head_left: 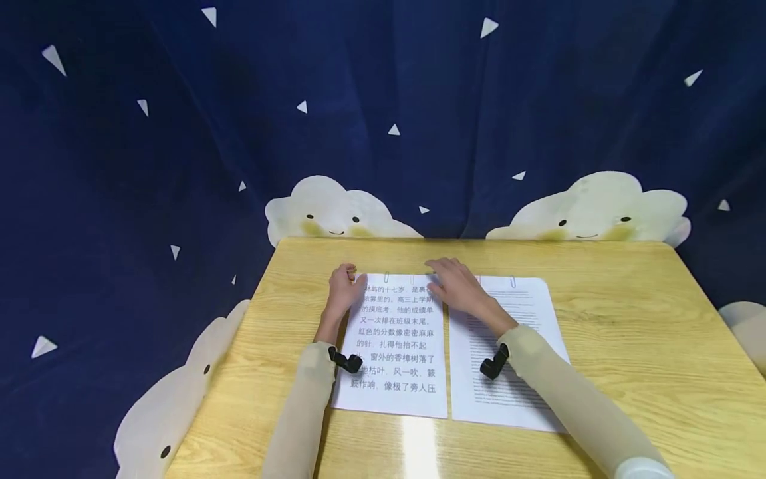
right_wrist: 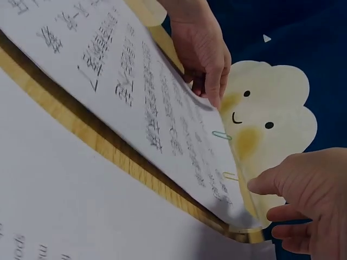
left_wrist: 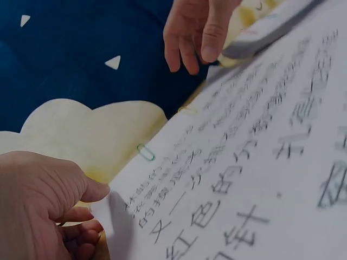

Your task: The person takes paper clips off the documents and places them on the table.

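Note:
A sheaf of white paper [head_left: 395, 346] with large printed Chinese characters lies on the table. At its top edge sit a green paper clip [right_wrist: 221, 135] and a yellow paper clip [right_wrist: 230, 176]. My left hand [head_left: 344, 293] pinches the top left corner, thumb on top and fingers curled beneath. By the top right corner hovers my right hand [head_left: 461, 289], its thumb and fingers apart with nothing between them; the right wrist view shows the thumb close to the yellow clip.
Right beside lies a second sheaf [head_left: 509, 372] in small print, partly under my right forearm. A blue paper clip [head_left: 512, 282] and a reddish paper clip [head_left: 479, 279] are on its top edge. The wooden table [head_left: 628, 332] meets a dark blue curtain [head_left: 383, 100] with clouds and triangles.

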A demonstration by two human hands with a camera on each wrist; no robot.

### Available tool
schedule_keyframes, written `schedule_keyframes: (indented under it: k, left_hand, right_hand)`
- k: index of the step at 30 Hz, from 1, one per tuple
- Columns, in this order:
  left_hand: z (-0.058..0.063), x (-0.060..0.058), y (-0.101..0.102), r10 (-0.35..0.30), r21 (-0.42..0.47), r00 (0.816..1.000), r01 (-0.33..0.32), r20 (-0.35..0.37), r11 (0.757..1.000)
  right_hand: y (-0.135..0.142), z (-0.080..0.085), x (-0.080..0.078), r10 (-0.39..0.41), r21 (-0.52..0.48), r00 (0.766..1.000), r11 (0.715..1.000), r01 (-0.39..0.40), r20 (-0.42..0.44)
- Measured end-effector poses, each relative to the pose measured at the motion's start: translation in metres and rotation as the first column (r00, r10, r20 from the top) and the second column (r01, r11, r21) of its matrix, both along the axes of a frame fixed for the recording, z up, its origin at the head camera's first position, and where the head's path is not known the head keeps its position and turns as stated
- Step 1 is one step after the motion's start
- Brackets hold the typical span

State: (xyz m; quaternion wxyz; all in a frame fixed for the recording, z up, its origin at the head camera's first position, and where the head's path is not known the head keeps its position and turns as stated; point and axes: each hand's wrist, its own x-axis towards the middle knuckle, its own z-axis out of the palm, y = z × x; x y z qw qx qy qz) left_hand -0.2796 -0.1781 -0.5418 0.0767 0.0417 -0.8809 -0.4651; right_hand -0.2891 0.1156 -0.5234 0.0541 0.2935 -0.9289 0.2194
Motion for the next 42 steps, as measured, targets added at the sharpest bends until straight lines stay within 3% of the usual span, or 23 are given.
schedule_keyframes:
  k: [3,8,14,19,26,31,37,42]
  left_hand:
    - [-0.001,-0.006,-0.002,0.001,-0.019,0.999,-0.002,-0.047,1.000]
    - [0.000,-0.012,-0.001,-0.010,-0.050,1.000,0.009,-0.021,0.999]
    - [-0.001,-0.017,0.000,-0.072,-0.121,0.997,0.072,0.011,0.990]
    - [-0.003,-0.017,-0.007,-0.116,-0.079,0.993,0.117,0.012,0.990]
    - [-0.006,-0.016,-0.019,-0.176,-0.036,0.984,0.174,-0.040,0.984]
    - [0.005,-0.012,-0.024,-0.181,-0.003,0.982,0.181,-0.056,0.983]
    - [0.026,-0.007,-0.035,-0.148,0.017,0.981,0.152,-0.124,0.988]
    - [0.044,-0.001,-0.040,-0.134,0.086,0.980,0.148,-0.144,0.985]
  right_hand:
    - [-0.001,-0.002,-0.007,0.009,-0.015,0.999,1.000,-0.008,0.038]
    - [-0.004,-0.005,-0.013,0.030,-0.023,0.996,0.999,-0.028,0.088]
    - [-0.006,-0.007,-0.015,0.023,-0.007,0.993,1.000,-0.023,0.117]
    - [-0.006,-0.006,-0.016,0.015,-0.003,0.992,1.000,-0.015,0.121]
    - [-0.003,0.000,-0.016,0.003,-0.081,0.999,0.997,0.001,0.049]
    - [0.003,0.008,-0.007,-0.012,-0.209,1.000,0.978,0.012,0.001]
    - [0.013,0.019,0.009,-0.035,-0.368,0.999,0.930,0.020,-0.035]
    - [0.021,0.037,0.017,-0.053,-0.441,0.997,0.897,0.020,-0.062]
